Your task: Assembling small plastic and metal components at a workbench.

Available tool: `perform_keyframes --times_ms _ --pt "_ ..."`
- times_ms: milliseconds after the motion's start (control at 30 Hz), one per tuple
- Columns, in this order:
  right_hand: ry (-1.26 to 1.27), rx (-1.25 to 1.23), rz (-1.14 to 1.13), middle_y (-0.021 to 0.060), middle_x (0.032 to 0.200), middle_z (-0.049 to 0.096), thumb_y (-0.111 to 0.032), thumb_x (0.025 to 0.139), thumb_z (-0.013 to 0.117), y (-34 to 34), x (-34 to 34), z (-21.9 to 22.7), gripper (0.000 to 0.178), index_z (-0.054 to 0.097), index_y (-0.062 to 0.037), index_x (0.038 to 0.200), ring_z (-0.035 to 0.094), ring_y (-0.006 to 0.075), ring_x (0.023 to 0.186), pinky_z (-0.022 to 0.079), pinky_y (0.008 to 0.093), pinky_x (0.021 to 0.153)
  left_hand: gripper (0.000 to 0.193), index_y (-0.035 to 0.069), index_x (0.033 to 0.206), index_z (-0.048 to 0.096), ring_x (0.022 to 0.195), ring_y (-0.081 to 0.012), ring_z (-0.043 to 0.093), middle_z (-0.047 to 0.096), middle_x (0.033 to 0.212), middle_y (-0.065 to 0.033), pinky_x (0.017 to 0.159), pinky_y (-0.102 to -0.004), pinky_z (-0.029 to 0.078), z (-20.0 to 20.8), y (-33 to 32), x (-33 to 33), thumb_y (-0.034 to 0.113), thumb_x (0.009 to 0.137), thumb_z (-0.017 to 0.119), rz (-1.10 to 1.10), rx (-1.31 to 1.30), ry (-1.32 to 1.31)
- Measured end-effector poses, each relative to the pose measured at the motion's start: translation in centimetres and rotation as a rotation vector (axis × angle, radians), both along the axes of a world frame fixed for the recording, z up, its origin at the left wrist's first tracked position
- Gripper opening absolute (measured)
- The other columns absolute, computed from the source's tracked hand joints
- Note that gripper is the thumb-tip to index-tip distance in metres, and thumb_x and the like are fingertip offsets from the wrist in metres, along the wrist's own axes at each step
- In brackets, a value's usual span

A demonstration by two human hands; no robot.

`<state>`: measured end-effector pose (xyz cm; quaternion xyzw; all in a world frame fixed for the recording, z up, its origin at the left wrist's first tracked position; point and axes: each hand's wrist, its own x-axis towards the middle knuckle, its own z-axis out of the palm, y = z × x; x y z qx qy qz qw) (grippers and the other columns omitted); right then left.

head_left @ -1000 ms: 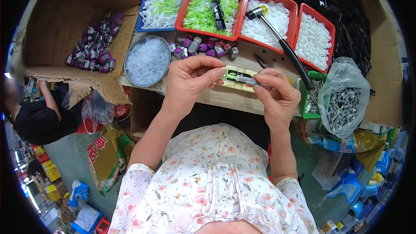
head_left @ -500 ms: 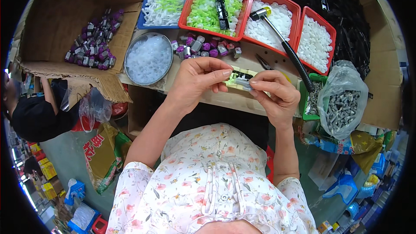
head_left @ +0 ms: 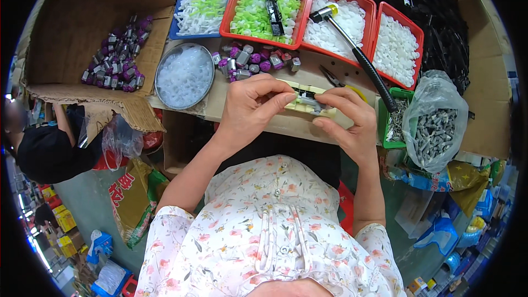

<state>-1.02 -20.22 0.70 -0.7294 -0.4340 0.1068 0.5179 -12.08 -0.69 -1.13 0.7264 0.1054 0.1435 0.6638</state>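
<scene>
A long pale-yellow holder [head_left: 297, 107] lies at the front of the workbench, with a black strip and a grey translucent piece set in it. My left hand [head_left: 250, 107] is closed at the holder's left end, its thumb and forefinger pressed together over it. Over the right end is my right hand [head_left: 355, 124], with the forefinger on the black strip and the thumb near the front side, the holder's end between them. Pliers [head_left: 333, 77] with a yellow handle lie just behind, partly hidden by the right hand.
Behind stand a blue bin [head_left: 176, 22] and red bins [head_left: 224, 19] of small plastic parts. A hammer [head_left: 366, 63] leans across one. Purple-and-grey motors [head_left: 256, 60] lie near a round dish [head_left: 184, 77]. At right are a green bin [head_left: 385, 126] and a bag of metal parts [head_left: 440, 132].
My right fingers have gone from pinching a small translucent piece to spreading over the holder's right end. My left hand has shifted slightly, staying at the left end.
</scene>
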Motion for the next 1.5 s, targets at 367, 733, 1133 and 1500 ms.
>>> perform_keyframes --times_ms 367,733,1133,1500 --pt "-0.101 -0.107 0.015 0.0107 0.092 0.068 -0.008 0.072 0.082 -0.2 -0.3 0.4 0.030 0.072 0.0010 0.099 0.067 0.0236 0.082 0.051 0.0318 0.071 0.009 -0.003 0.090 0.072 0.066 -0.0145 0.059 0.065 0.078 -0.0091 0.058 -0.0281 0.046 0.1 -0.4 0.8 0.003 0.084 0.073 -0.049 0.273 -0.112" --pt "-0.186 -0.131 0.029 0.0107 0.094 0.067 -0.008 0.070 0.083 -0.3 0.2 0.4 0.032 0.071 -0.0001 0.100 0.067 0.0244 0.083 0.052 0.0324 0.072 0.008 -0.002 0.090 0.073 0.062 -0.0171 0.060 0.064 0.074 -0.0107 0.057 -0.0298 0.046 -0.4 -0.2 0.8 0.001 0.083 0.073 -0.024 0.243 -0.142" --pt "-0.165 -0.180 -0.048 0.0112 0.095 0.067 -0.007 0.071 0.083 -2.4 1.1 0.1 0.033 0.071 0.0013 0.101 0.067 0.0238 0.086 0.053 0.0318 0.075 0.009 -0.003 0.090 0.073 0.070 -0.0163 0.063 0.067 0.080 -0.0094 0.061 -0.0271 0.048 -0.4 0.7 1.0 -0.001 0.082 0.074 0.028 0.413 -0.201" --pt "-0.127 -0.123 -0.060 0.0118 0.097 0.067 -0.005 0.072 0.083 -1.8 0.5 0.0 0.034 0.071 0.0018 0.102 0.067 0.0215 0.087 0.053 0.0304 0.077 0.008 -0.003 0.089 0.073 0.070 -0.0148 0.062 0.068 0.080 -0.0084 0.061 -0.0263 0.047 -0.4 -0.6 1.6 0.001 0.082 0.075 0.044 0.355 -0.210"
